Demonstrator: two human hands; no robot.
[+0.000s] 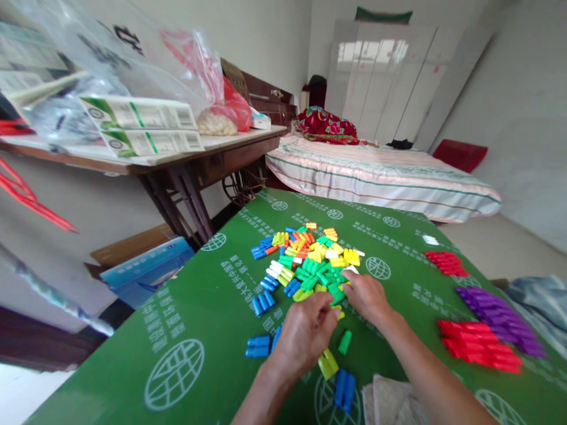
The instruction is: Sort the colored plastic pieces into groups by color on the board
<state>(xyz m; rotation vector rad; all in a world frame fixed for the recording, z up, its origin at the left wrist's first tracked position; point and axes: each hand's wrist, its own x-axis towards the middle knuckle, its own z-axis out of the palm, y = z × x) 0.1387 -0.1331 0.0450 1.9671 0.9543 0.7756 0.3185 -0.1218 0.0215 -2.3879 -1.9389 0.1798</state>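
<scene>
1. The mixed pile (310, 260) of small blue, green, yellow, orange and white plastic pieces is lying at the centre of the frame, on a green board (199, 307) printed with globes.
2. The right hand (365, 295) is resting on the pile's lower right edge with its fingers bent down over green pieces. I cannot tell whether it is gripping any.
3. The left hand (305, 333) is curling just below the pile, almost touching the right. A yellow piece (339, 314) is showing at its fingertips, but whether it is being pinched is unclear.
4. A lone green piece (345, 341), a yellow pair (328, 363) and a blue pair (344, 389) are lying below the hands.
5. Red rows (482, 345) and a purple row (496, 310) are sitting well apart at the right.
6. A cloth (390, 401) is lying at the bottom edge.
7. A cluttered table (230, 150) is standing at the upper left, and a bed (376, 177) at the upper middle.
</scene>
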